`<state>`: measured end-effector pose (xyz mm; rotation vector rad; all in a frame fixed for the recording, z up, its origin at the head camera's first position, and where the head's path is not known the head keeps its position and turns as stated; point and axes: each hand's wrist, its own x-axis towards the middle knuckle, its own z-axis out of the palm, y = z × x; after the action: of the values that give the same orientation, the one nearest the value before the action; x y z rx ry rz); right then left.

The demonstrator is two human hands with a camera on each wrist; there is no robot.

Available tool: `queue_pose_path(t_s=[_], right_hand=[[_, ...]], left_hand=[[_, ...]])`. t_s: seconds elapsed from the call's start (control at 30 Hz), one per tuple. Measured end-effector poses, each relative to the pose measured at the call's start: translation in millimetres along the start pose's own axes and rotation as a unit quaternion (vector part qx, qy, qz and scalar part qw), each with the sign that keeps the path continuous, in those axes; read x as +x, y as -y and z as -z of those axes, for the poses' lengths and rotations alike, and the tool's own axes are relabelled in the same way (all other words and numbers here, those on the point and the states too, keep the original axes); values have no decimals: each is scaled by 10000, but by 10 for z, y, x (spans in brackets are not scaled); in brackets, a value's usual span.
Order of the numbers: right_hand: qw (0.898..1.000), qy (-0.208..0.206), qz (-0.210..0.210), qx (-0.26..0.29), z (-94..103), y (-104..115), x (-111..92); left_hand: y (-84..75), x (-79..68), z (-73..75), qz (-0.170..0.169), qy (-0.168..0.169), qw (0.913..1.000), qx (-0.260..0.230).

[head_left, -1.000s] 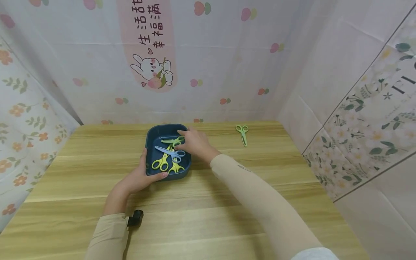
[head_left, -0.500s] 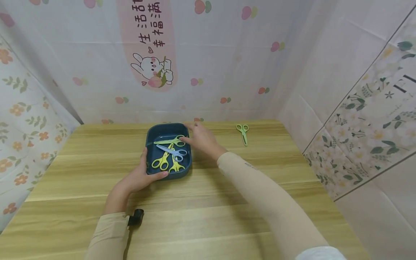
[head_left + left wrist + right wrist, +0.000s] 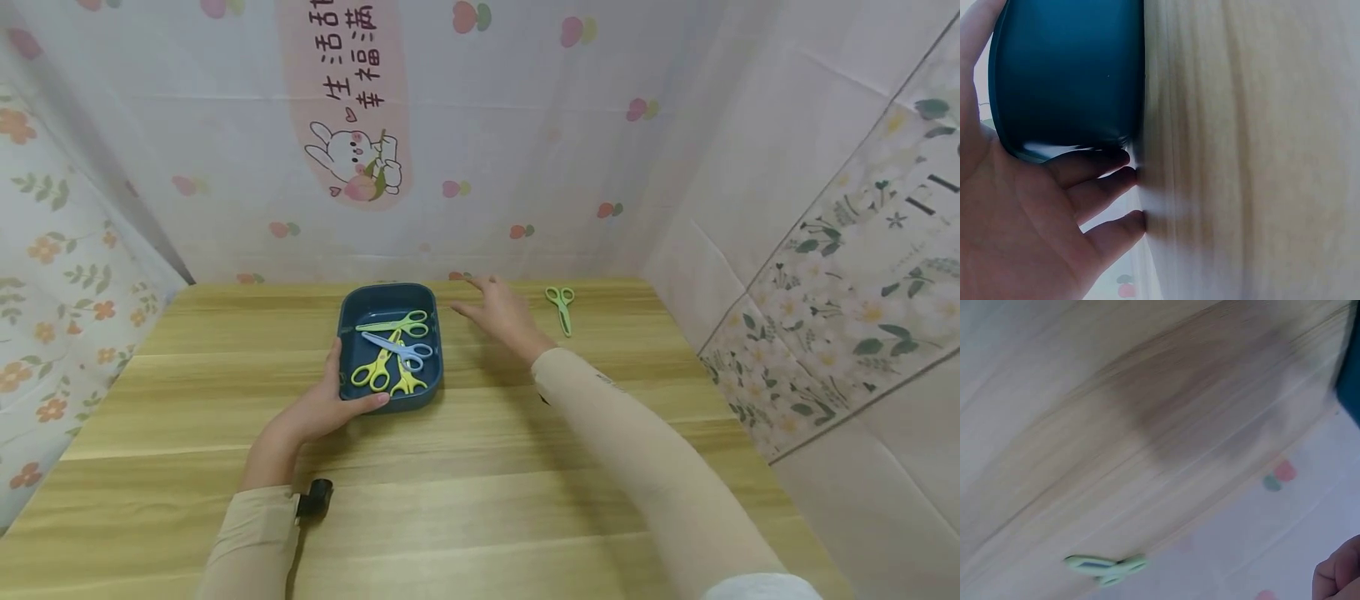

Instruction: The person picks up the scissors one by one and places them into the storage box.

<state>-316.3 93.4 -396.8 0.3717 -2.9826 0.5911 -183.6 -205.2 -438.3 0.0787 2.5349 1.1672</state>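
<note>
A dark blue tray (image 3: 386, 300) stands near the table's back edge, left of centre. My left hand (image 3: 318, 410) holds its near left corner, thumb across the front rim and fingers along the left wall. In the left wrist view the fingertips (image 3: 1124, 178) rest low by the table. Inside lie green scissors (image 3: 408, 325), light blue scissors (image 3: 405, 354) and overlapping yellow scissors (image 3: 375, 372). To the right of the tray my right hand (image 3: 506, 317) hovers over the table with extended fingers, holding nothing. Another pair of green scissors (image 3: 562, 310) lies farther right.
The wood-grain table (image 3: 442, 500) ends at a white patterned curtain (image 3: 495, 167) behind. A flowered cloth (image 3: 67, 317) hangs at the left, and a floral wall panel (image 3: 825, 308) stands at the right. A small black camera (image 3: 315, 498) sits on the left wrist.
My right hand has let go of the green scissors inside the tray and moved out to the right. The left hand and tray have stayed in place.
</note>
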Motion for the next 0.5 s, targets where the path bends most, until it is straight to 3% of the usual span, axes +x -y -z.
queue_pose_path(t_s=[0.13,0.33,0.5], right_hand=[[9993,-85,-192,-305,33,-212,-39],[9956,-14,-827,-449,66,-653,-159],[9890,239,-1284,-693,90,-1056,-260]], left_hand=[[4,-9,19,79,35,10000,26],[-9,-16,24,88,63,9999,50],[-11,-9,21,31,82,9999,73]])
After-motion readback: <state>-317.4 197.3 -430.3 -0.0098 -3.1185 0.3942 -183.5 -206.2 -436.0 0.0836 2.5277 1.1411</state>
